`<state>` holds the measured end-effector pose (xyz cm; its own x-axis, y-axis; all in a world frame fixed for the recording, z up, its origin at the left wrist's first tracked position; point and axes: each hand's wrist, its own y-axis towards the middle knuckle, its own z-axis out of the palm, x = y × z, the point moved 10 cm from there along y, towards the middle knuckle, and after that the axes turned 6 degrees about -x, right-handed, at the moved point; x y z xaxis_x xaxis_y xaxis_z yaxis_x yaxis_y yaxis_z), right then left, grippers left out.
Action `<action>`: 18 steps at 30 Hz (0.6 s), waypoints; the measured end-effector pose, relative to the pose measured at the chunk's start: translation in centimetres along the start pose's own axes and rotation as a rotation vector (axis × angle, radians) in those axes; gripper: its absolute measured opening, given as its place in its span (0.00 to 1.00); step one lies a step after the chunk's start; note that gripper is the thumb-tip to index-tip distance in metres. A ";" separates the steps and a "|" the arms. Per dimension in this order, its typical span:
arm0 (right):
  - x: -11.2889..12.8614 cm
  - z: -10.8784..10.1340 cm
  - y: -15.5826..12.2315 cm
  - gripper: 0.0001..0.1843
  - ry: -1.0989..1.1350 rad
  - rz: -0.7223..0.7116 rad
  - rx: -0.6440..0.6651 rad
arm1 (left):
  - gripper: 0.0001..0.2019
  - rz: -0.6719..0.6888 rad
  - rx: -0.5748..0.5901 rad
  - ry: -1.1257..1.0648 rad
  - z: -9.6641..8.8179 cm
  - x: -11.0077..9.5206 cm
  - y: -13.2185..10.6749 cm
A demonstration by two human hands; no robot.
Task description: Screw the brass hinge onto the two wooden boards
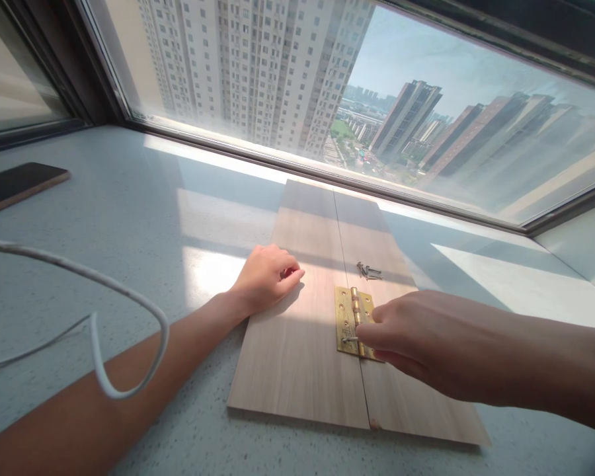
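Observation:
Two light wooden boards [297, 344] lie side by side on a pale speckled sill. A brass hinge [350, 314] straddles the seam between them. My right hand [406, 340] rests over the hinge's right leaf, fingertips pinched on a small screw [348, 340] at the lower left leaf. My left hand [265, 277] sits curled on the left board's edge, with something small and red showing between its fingers. Several loose screws [369, 270] lie on the right board just beyond the hinge.
A dark phone [14, 186] lies at the far left of the sill. A white cable [94, 311] loops across the left foreground over my left forearm. A large window [327, 86] runs along the back, its frame bordering the boards' far ends.

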<state>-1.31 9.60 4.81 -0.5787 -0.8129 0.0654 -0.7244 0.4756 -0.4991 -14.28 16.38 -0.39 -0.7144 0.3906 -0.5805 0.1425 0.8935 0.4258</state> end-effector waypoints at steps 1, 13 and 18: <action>-0.6 -0.3 0.0 0.08 0.018 0.064 -0.027 | 0.13 -0.001 -0.001 0.001 0.0 0.0 0.0; -0.5 -0.3 0.4 0.10 -0.105 0.048 -0.090 | 0.13 0.002 0.011 0.009 0.0 -0.1 0.0; 1.5 -0.7 -0.4 0.10 -0.142 -0.224 -0.127 | 0.13 0.007 0.008 0.016 0.0 -0.2 0.0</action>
<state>-2.18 8.45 5.73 -0.3470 -0.9372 0.0360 -0.8745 0.3095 -0.3734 -14.14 16.29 -0.22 -0.7241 0.3930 -0.5668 0.1530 0.8928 0.4236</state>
